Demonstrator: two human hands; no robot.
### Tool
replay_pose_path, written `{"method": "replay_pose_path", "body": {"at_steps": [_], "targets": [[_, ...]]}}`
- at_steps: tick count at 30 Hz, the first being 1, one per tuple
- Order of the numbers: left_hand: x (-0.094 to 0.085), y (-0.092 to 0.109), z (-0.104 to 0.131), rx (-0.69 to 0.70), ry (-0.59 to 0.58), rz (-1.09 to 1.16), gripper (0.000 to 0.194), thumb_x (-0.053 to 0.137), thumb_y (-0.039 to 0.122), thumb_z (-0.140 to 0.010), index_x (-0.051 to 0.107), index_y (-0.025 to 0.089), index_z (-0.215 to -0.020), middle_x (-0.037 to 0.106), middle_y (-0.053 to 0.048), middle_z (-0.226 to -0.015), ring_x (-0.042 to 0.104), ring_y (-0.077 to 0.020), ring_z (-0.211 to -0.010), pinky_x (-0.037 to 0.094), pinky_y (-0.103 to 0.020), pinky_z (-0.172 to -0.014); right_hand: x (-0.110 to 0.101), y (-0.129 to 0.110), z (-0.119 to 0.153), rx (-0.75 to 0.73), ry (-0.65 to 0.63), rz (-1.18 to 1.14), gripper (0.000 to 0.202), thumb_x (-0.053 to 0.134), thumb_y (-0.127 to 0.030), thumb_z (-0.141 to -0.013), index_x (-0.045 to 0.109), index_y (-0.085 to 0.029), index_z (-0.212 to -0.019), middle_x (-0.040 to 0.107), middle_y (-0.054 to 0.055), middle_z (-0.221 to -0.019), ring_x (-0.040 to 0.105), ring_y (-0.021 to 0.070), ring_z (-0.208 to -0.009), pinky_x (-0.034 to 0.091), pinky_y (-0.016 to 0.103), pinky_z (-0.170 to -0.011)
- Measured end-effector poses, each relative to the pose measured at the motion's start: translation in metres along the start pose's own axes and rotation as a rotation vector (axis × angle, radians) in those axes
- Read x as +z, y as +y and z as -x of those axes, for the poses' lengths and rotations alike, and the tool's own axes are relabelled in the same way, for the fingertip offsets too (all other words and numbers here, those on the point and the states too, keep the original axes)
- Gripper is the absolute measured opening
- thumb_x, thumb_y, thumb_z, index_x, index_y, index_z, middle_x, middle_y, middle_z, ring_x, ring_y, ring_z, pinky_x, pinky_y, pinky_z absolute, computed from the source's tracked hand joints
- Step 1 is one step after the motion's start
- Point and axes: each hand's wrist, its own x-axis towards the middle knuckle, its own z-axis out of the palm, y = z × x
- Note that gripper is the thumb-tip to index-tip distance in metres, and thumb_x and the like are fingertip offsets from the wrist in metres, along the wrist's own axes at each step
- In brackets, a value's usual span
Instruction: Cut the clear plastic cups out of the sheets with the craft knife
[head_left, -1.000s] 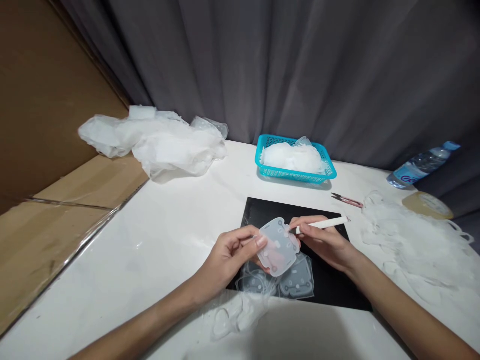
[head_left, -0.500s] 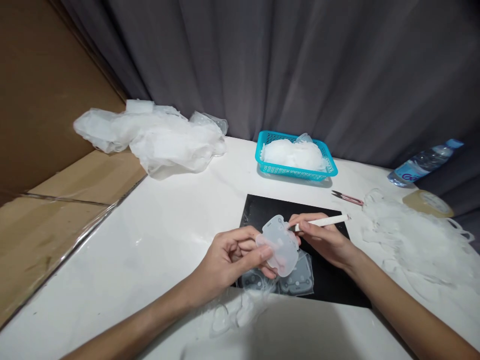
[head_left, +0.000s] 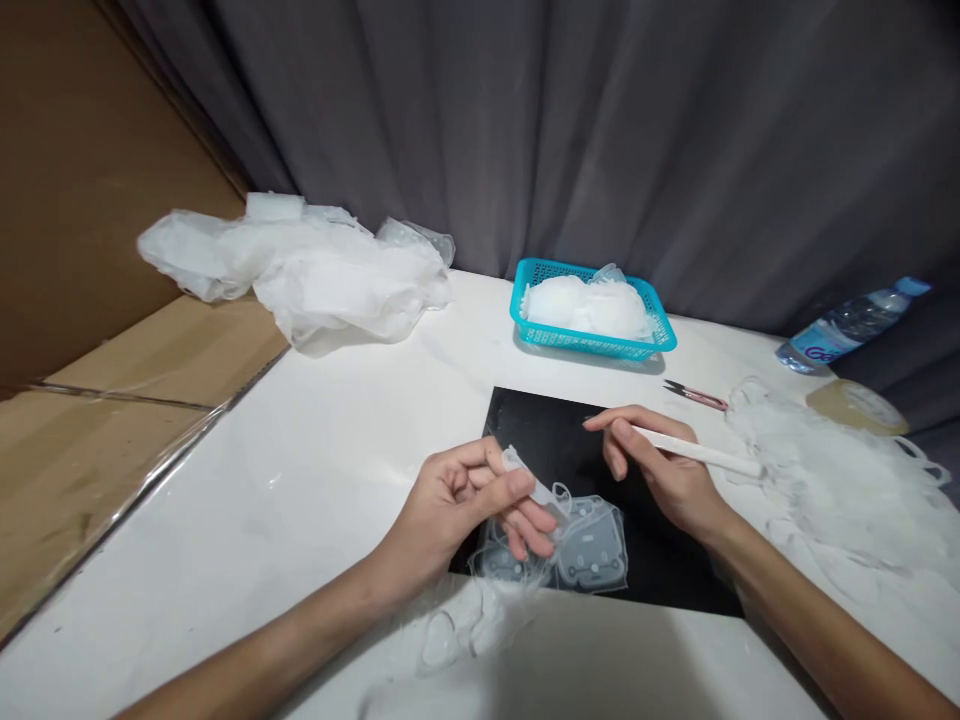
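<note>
My left hand (head_left: 484, 500) pinches a thin, see-through piece (head_left: 546, 496) just below the middle of the frame. My right hand (head_left: 667, 475), right of the middle, grips a white stick (head_left: 720, 457).

Vs. 1 s ago, we've turned the translucent piece (head_left: 543, 494) in our L hand (head_left: 457, 500) from face-on to nearly edge-on. Our R hand (head_left: 671, 480) has pulled back off it, w/ the white pen-like tool (head_left: 697, 452) now sloping down at its outer end. More of the clear sheet (head_left: 592, 550) below shows.
</note>
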Motion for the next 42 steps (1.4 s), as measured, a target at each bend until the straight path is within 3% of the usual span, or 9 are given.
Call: {"method": "replay_pose_path", "body": {"at_steps": [2, 5, 9, 12, 16, 20, 23, 29, 42], "targets": [[0.001, 0.001, 0.0, 0.002, 0.018, 0.005, 0.034, 0.079, 0.034, -0.094, 0.057, 0.015, -0.075, 0.082, -0.01, -0.075, 0.078, -0.0165, -0.058, 0.058, -0.017, -0.05, 0.003, -0.014, 0.004, -0.14, 0.05, 0.22, 0.027, 0.055, -0.038, -0.106, 0.078, -0.024, -0.105, 0.06, 0.0, -0.069, 0.058, 0.0159, -0.065, 0.047, 0.03, -0.065], [0.001, 0.001, 0.002, -0.01, 0.021, -0.003, 0.035, 0.078, 0.037, -0.094, 0.058, 0.014, -0.077, 0.081, -0.009, -0.074, 0.077, -0.0158, -0.057, 0.057, -0.018, -0.05, 0.016, -0.029, 0.011, -0.405, -0.026, 0.428, 0.02, 0.071, -0.036, -0.098, 0.075, -0.024, -0.114, 0.066, 0.002, -0.077, 0.061, 0.0183, -0.069, 0.049, 0.032, -0.065], [-0.002, -0.002, 0.002, 0.0, 0.021, -0.051, 0.037, 0.075, 0.041, -0.096, 0.057, 0.015, -0.078, 0.079, -0.008, -0.071, 0.074, -0.0148, -0.056, 0.056, -0.019, -0.052, 0.032, -0.03, 0.018, -0.618, -0.041, 0.51, 0.026, 0.072, -0.013, -0.094, 0.07, -0.023, -0.118, 0.072, 0.005, -0.083, 0.061, 0.0194, -0.07, 0.049, 0.034, -0.064], [-0.006, -0.005, 0.001, 0.108, 0.047, -0.137, 0.036, 0.084, 0.038, -0.088, 0.055, 0.017, -0.082, 0.07, 0.0, -0.067, 0.063, -0.0093, -0.051, 0.05, -0.018, -0.05, 0.035, -0.029, 0.02, -0.619, -0.033, 0.512, 0.024, 0.068, -0.007, -0.093, 0.07, -0.021, -0.112, 0.072, 0.006, -0.082, 0.06, 0.0193, -0.07, 0.048, 0.035, -0.063], [-0.01, -0.006, 0.002, 0.369, 0.176, -0.387, 0.049, 0.099, 0.022, -0.067, 0.061, 0.023, -0.097, 0.047, 0.009, -0.071, 0.043, -0.0065, -0.059, 0.038, -0.016, -0.054, 0.033, -0.032, 0.022, -0.607, -0.03, 0.501, 0.02, 0.067, -0.007, -0.094, 0.071, -0.019, -0.11, 0.072, 0.005, -0.082, 0.061, 0.0183, -0.069, 0.049, 0.034, -0.063], [-0.014, -0.003, 0.004, 0.477, 0.109, -0.715, 0.027, 0.09, 0.027, -0.082, 0.078, 0.028, -0.107, 0.051, 0.002, -0.084, 0.046, -0.0115, -0.074, 0.041, -0.021, -0.065, 0.031, -0.033, 0.023, -0.656, -0.037, 0.523, 0.02, 0.068, -0.006, -0.094, 0.072, -0.014, -0.112, 0.073, 0.006, -0.086, 0.062, 0.0171, -0.075, 0.052, 0.032, -0.066], [-0.015, -0.004, 0.004, 0.553, 0.023, -0.716, 0.01, 0.083, 0.027, -0.09, 0.082, 0.03, -0.099, 0.056, 0.0, -0.083, 0.049, -0.014, -0.081, 0.042, -0.023, -0.067, 0.03, -0.033, 0.025, -0.684, -0.025, 0.588, 0.021, 0.069, -0.006, -0.094, 0.074, -0.014, -0.114, 0.075, 0.005, -0.087, 0.062, 0.0158, -0.076, 0.054, 0.03, -0.068], [-0.015, -0.005, 0.002, 0.568, 0.003, -0.624, 0.01, 0.087, 0.025, -0.086, 0.084, 0.027, -0.095, 0.051, 0.001, -0.081, 0.05, -0.0127, -0.078, 0.043, -0.023, -0.067, 0.03, -0.037, 0.028, -0.72, 0.06, 0.718, 0.015, 0.068, -0.009, -0.097, 0.076, -0.016, -0.108, 0.072, 0.002, -0.077, 0.061, 0.0139, -0.073, 0.055, 0.025, -0.067], [-0.015, -0.004, 0.001, 0.614, -0.026, -0.666, 0.011, 0.087, 0.022, -0.084, 0.084, 0.026, -0.094, 0.054, 0.0, -0.085, 0.054, -0.0127, -0.08, 0.046, -0.023, -0.067, 0.029, -0.036, 0.029, -0.723, 0.073, 0.75, 0.015, 0.068, -0.012, -0.098, 0.077, -0.016, -0.109, 0.073, 0.001, -0.078, 0.063, 0.0135, -0.076, 0.056, 0.025, -0.072]]}}
